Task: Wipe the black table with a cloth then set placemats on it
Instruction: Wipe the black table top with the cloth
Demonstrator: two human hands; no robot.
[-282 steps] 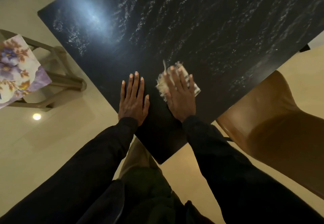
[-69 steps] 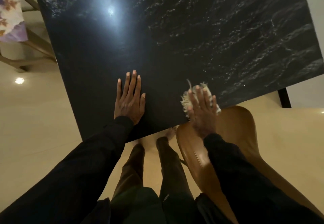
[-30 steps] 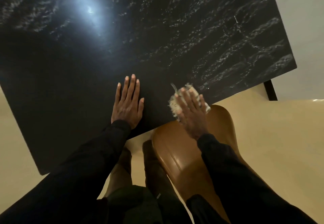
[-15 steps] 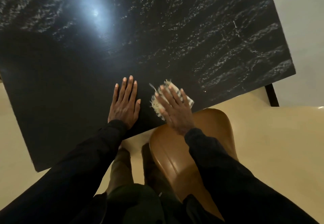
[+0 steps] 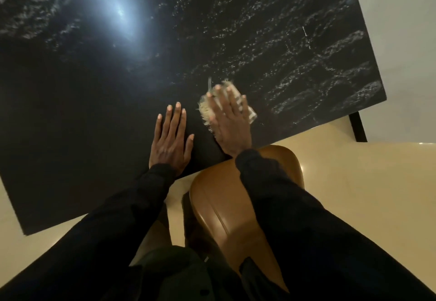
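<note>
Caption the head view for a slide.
Right hand presses cloth on black table; left hand rests flat beside it.

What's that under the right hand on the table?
A pale, frayed cloth lies under the right hand, whose straight fingers press it on the black table. Its fringed edges show around the hand; its middle is covered.

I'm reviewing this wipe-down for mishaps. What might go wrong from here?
1. The right hand presses the cloth close to the near edge of the table; a stroke toward the person may drag it off onto the brown chair.
2. The left hand lies flat on the glossy top and may leave prints there.
</note>
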